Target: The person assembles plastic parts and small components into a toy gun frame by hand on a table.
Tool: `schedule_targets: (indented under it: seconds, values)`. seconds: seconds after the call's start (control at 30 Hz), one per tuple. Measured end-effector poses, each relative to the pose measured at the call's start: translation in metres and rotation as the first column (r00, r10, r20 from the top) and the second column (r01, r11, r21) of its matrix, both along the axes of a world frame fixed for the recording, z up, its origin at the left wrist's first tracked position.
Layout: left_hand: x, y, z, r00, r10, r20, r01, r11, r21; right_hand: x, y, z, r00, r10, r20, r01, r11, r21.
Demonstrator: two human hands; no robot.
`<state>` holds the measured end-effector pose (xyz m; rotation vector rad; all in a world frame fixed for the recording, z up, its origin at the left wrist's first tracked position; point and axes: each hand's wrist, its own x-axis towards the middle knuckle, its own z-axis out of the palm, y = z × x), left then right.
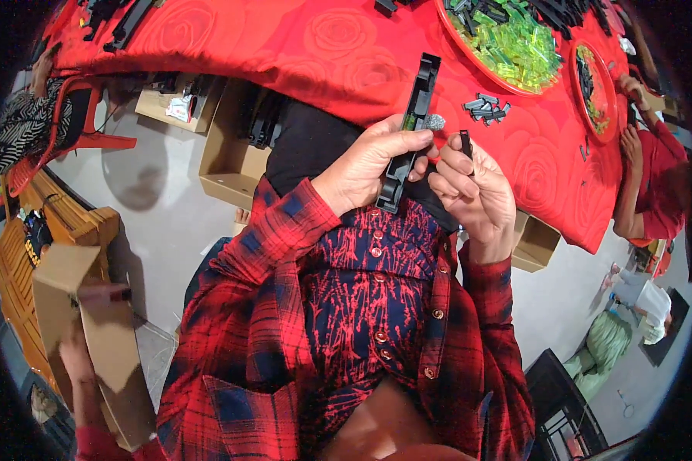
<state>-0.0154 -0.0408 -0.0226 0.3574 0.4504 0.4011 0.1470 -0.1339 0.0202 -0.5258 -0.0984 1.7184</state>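
My left hand is closed around a long black plastic frame, held upright over my lap at the table's edge. A yellow-green clear piece shows inside the frame, beside my thumb. Close to my left fingertips is a small grey, sparkling round thing; what it is, I cannot make out. Just to the right, my right hand pinches a small black plastic strip between thumb and fingers. The strip and the frame are apart. Several short black and grey pieces lie on the red tablecloth beyond my right hand.
A red tray holds yellow-green clear pieces and black parts. Another red tray stands further right, near a person in a red sleeve. An open cardboard box is below the table edge. Someone's arm reaches to a carton at lower left.
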Motion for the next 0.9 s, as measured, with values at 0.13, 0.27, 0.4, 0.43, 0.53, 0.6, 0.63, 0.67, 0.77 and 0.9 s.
schedule_targets:
  seconds: [0.13, 0.27, 0.4, 0.43, 0.53, 0.6, 0.63, 0.67, 0.77, 0.9]
  values:
    - [0.0005, 0.0005, -0.001, 1.0, 0.003, -0.007, -0.003, 1.0, 0.004, 0.0005, 0.0004, -0.0029, 0.999, -0.009, -0.041, 0.009, 1.0, 0.003]
    - [0.0005, 0.0005, 0.0, 1.0, 0.004, -0.001, -0.004, 1.0, 0.014, 0.0012, 0.0009, -0.0026, 0.998, -0.002, -0.067, 0.002, 1.0, 0.0]
    - [0.0003, 0.0004, -0.0021, 1.0, 0.006, -0.011, -0.006, 1.0, 0.01, -0.0008, 0.0009, -0.0004, 0.996, -0.033, -0.082, 0.028, 0.998, -0.057]
    - [0.0004, 0.0006, -0.0027, 1.0, 0.004, -0.011, -0.004, 1.0, 0.011, -0.0006, 0.0002, -0.0027, 0.997, -0.047, -0.062, 0.041, 0.995, -0.095]
    - [0.0016, 0.0013, 0.002, 1.0, 0.012, -0.015, -0.011, 1.0, 0.013, -0.0001, 0.0011, -0.0007, 0.998, -0.061, 0.009, 0.062, 0.987, -0.151]
    - [0.0013, 0.001, 0.0032, 1.0, 0.024, -0.016, -0.024, 1.0, 0.012, -0.0001, 0.0014, 0.0001, 0.996, -0.059, 0.061, 0.069, 0.983, -0.171]
    - [0.0009, 0.001, 0.0033, 0.999, 0.023, -0.022, -0.023, 1.0, 0.01, 0.0004, 0.001, -0.0001, 0.996, -0.056, 0.074, 0.068, 0.984, -0.166]
    - [0.0009, 0.0006, 0.0021, 1.0, 0.019, -0.025, -0.019, 1.0, 0.006, 0.001, 0.0001, -0.0012, 0.994, -0.057, 0.089, 0.071, 0.984, -0.163]
    - [0.0013, 0.0002, 0.0035, 1.0, 0.017, -0.013, -0.017, 1.0, 0.006, 0.0021, -0.0004, -0.0017, 0.99, -0.04, 0.135, 0.061, 0.986, -0.158]
    - [0.0015, 0.0, 0.0023, 0.998, 0.034, -0.046, -0.033, 0.999, 0.015, -0.0078, 0.0016, 0.0034, 0.942, -0.038, 0.334, 0.081, 0.99, -0.115]
